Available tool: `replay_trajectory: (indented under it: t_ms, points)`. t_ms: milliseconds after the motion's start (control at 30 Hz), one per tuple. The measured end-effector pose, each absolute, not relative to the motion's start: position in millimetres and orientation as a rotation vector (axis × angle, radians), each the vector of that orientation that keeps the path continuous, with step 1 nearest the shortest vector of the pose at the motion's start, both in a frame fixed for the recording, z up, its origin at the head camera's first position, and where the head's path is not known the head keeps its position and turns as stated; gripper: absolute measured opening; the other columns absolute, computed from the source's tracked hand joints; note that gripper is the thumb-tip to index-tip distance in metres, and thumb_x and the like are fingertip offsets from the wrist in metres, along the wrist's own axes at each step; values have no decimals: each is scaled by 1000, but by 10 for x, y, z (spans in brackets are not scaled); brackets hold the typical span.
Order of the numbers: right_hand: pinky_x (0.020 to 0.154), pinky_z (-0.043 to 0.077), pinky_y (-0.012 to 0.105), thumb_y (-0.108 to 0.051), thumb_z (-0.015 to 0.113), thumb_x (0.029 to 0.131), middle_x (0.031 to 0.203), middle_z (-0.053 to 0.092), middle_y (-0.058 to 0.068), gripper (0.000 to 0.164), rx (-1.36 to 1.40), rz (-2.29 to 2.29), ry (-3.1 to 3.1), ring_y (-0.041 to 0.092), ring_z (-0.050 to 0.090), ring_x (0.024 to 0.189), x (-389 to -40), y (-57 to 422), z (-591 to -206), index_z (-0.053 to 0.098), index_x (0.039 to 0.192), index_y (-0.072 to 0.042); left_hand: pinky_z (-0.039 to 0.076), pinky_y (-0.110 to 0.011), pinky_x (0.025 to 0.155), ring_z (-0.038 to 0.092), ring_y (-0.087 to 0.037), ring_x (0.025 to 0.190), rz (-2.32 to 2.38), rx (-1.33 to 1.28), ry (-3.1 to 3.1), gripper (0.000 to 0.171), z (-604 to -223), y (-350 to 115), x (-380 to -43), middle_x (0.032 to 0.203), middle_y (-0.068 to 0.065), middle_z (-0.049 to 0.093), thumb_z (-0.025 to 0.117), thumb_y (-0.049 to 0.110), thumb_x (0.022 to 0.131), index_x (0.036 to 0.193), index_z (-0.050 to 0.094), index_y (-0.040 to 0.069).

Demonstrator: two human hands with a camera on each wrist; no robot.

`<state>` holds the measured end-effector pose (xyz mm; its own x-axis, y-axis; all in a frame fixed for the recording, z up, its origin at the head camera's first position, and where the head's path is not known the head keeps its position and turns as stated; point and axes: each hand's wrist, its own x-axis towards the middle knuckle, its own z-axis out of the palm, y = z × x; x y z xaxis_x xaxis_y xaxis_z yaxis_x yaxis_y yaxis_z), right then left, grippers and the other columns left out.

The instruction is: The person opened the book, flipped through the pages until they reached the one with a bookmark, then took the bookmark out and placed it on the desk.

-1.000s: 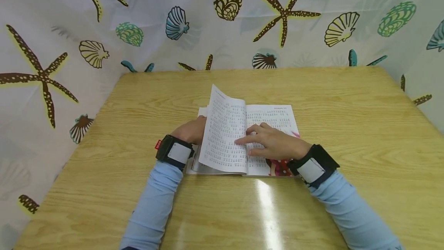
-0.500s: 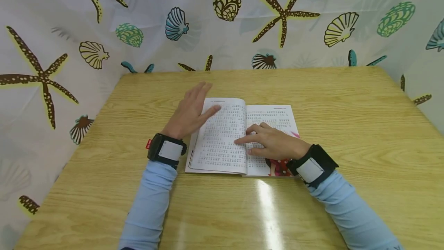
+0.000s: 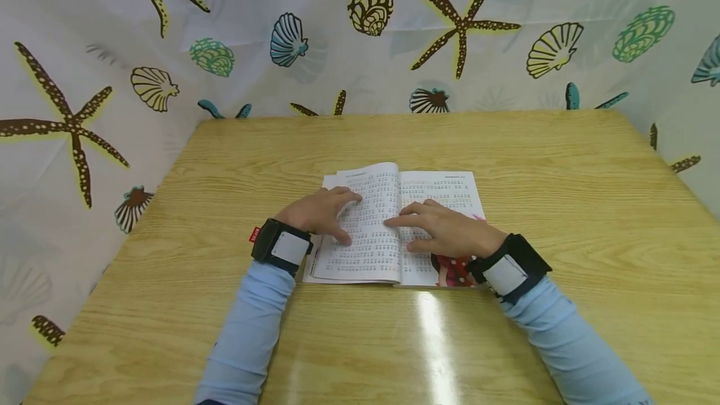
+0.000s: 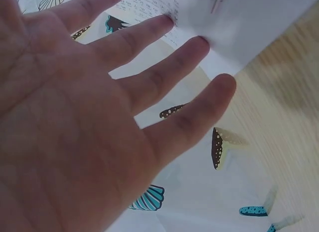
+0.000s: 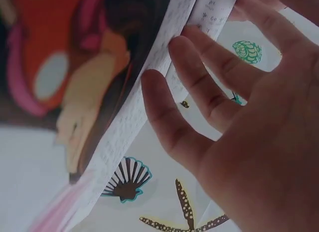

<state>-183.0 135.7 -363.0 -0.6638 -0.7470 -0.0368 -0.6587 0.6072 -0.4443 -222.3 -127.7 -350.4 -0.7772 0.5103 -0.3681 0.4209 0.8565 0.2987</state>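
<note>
An open book [image 3: 371,255] with printed text lies on the table, spread into a left and a right side. My left hand [image 3: 320,212] rests on the left page, fingers spread and reaching over its outer edge. In the left wrist view the fingertips [image 4: 202,45] meet the printed paper. My right hand [image 3: 447,230] lies over the right page, fingers apart, its index finger reaching across the spine onto the left page. A colourful picture with red and white dots [image 5: 50,67] fills part of the right page, partly under that hand in the head view.
The book sits mid-table on a light wood table [image 3: 225,161]. Behind it and to the sides hangs a white cloth [image 3: 236,11] printed with shells and starfish. Both wrists wear black bands, and the sleeves [image 3: 247,330] are light blue.
The left page, lifted a second ago, has come down flat. My left hand came out from behind it, rose over the page's upper left, then moved down onto the page. The right hand stayed nearly still.
</note>
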Motion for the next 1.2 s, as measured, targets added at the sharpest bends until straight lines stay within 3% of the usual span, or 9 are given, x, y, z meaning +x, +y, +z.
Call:
replay_trajectory:
  t_ms: [167,467,600,800,1067,1200]
  points:
    - [101,46,55,-4,72,91,138,54,22,47,-979,-485,2702,43,50,124,-1875,1455,-3584,64,137,-6,37,-52,112,32,-39,146,291,680,2598,85,-3523,-1252,-2224,163,-13,31,85,27,84,155,42,12]
    - [96,46,60,0,74,86,128,54,28,36,-747,-513,2815,48,50,116,-2051,1903,-3607,72,122,1,38,-52,112,33,-38,146,291,677,2608,85,-3563,-1250,-2224,163,-12,32,86,27,84,155,42,13]
    - [87,50,54,-1,72,87,126,52,31,37,-616,-575,2806,43,54,103,-2114,2117,-3628,69,124,4,38,-52,112,33,-38,146,290,676,2610,85,-3562,-1253,-2220,162,-12,33,86,27,83,155,43,13]
    - [71,41,41,0,71,88,98,52,19,38,-555,-640,2769,33,47,88,-2151,2232,-3617,67,125,7,37,-52,112,33,-38,146,288,670,2614,84,-3552,-1248,-2220,162,-12,33,86,27,83,155,43,13]
    - [68,38,38,1,72,88,93,50,17,41,-555,-633,2762,31,47,84,-2159,2224,-3615,64,127,10,37,-52,112,33,-37,146,289,658,2611,85,-3552,-1245,-2219,162,-11,33,86,27,83,155,43,14]
    - [68,40,38,0,72,88,92,53,19,30,-525,-620,2769,32,49,83,-2157,2214,-3617,64,113,15,37,-52,113,33,-37,145,293,664,2610,85,-3561,-1244,-2216,162,-11,33,86,27,83,155,43,13]
